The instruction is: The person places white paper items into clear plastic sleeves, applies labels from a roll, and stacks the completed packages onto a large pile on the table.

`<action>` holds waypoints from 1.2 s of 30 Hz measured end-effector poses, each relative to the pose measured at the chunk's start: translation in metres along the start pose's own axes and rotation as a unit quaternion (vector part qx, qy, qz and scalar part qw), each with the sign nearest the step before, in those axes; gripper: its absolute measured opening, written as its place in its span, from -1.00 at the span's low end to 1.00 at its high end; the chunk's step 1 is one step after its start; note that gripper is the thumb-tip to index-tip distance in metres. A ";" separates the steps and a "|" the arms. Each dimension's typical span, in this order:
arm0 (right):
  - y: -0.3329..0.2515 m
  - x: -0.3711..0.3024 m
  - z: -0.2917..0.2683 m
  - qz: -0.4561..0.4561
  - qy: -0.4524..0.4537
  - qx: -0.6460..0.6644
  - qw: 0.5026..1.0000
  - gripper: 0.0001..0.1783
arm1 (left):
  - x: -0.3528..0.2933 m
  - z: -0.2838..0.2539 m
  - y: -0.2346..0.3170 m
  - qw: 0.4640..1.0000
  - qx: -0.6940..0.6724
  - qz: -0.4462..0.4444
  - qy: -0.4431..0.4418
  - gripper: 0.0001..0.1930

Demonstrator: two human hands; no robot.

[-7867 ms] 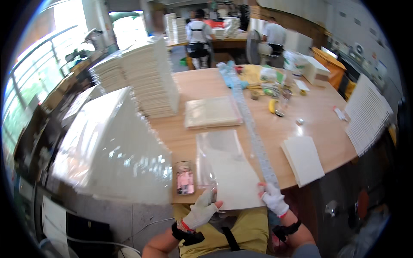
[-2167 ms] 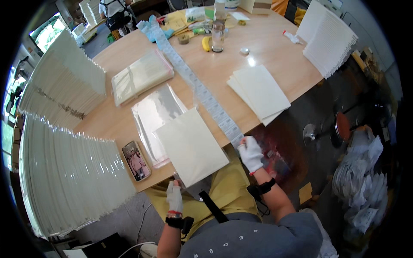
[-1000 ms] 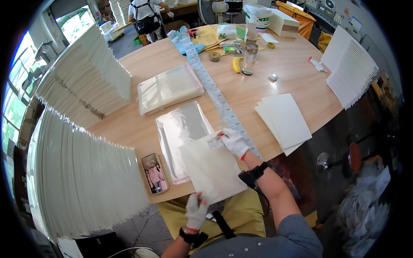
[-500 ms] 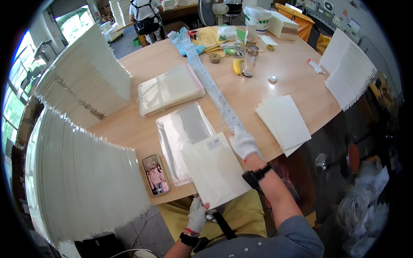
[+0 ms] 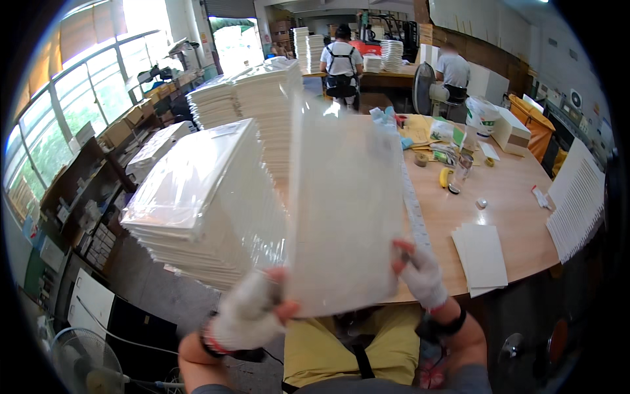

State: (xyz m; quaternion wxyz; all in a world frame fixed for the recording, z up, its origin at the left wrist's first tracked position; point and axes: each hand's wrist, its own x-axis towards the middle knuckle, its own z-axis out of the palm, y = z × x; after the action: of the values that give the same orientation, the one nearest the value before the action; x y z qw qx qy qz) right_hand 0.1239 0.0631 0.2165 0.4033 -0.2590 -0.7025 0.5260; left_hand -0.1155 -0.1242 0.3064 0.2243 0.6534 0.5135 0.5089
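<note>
My left hand (image 5: 252, 312) and my right hand (image 5: 421, 276), both in pale gloves with bare fingertips, hold up a flat white board (image 5: 344, 217) upright before me. They grip it by its lower left and right edges. Motion blurs the board, and a shiny clear film shows near its top, like a plastic bag around it. Behind its right edge runs a long strip of printed labels (image 5: 415, 213) on the table. To the right lie several loose white boards (image 5: 482, 256), fanned slightly. The raised board hides the middle of the table.
Tall stacks of film-wrapped boards (image 5: 190, 177) stand at the left. On the wooden table (image 5: 433, 190) are a banana (image 5: 445, 177), a glass (image 5: 461, 172), tape rolls and a white bucket (image 5: 482, 115). More boards (image 5: 577, 197) lean at the right edge. Two people work farther back.
Both hands have lifted the white board from the table edge to upright before me. My right hand has left the label strip for the board's right edge. My view has tilted up and left.
</note>
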 end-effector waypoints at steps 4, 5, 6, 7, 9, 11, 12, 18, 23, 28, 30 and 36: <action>-0.100 0.089 0.065 -0.099 -0.074 0.126 0.984 -0.56 | 0.033 -0.079 0.035 0.962 0.021 0.090 0.257 -0.57; -0.120 0.109 0.083 -0.115 -0.107 0.119 0.980 -0.57 | 0.041 -0.107 0.042 0.944 0.031 0.099 0.314 -0.56; -0.135 0.125 0.101 -0.129 -0.137 0.114 0.975 -0.58 | 0.042 -0.143 0.044 0.957 0.022 0.083 0.276 -0.55; -0.141 0.140 0.124 -0.147 -0.157 0.142 0.966 -0.58 | 0.041 -0.174 0.039 0.956 0.025 0.023 0.290 -0.54; -0.148 0.153 0.159 -0.158 -0.220 0.104 0.957 -0.59 | 0.018 -0.258 -0.001 0.935 0.084 -0.058 0.339 -0.54; -0.128 0.170 0.188 -0.123 -0.283 -0.058 0.949 -0.62 | 0.009 -0.255 -0.028 0.925 0.152 -0.188 0.293 -0.57; -0.125 0.174 0.199 -0.181 -0.248 -0.032 0.951 -0.61 | -0.010 -0.304 -0.067 0.939 0.051 -0.152 0.305 -0.57; -0.062 0.134 0.141 -0.130 -0.177 0.223 0.950 -0.75 | 0.017 -0.241 -0.066 0.919 0.097 -0.043 0.381 -0.52; 0.068 0.015 0.017 0.008 -0.117 0.046 0.992 -0.80 | -0.038 -0.147 -0.084 0.816 0.381 0.139 0.412 -0.57; 0.170 -0.129 -0.149 0.188 0.392 -0.347 0.831 -0.79 | -0.102 -0.043 -0.116 0.879 0.451 -0.049 0.146 -0.62; 0.181 -0.146 -0.201 0.149 0.348 -0.474 0.795 -0.75 | -0.109 -0.002 -0.163 0.941 0.330 -0.034 0.071 -0.64; 0.198 -0.158 -0.253 0.177 0.215 -0.658 0.699 -0.42 | -0.064 0.105 -0.193 0.983 0.152 -0.052 -0.083 -0.76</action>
State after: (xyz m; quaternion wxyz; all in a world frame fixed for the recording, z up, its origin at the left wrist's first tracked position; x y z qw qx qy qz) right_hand 0.4094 0.1348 0.0127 0.1692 -0.6843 -0.7049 -0.0789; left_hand -0.1037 -0.0857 0.0816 0.1902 0.6927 0.5974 0.3564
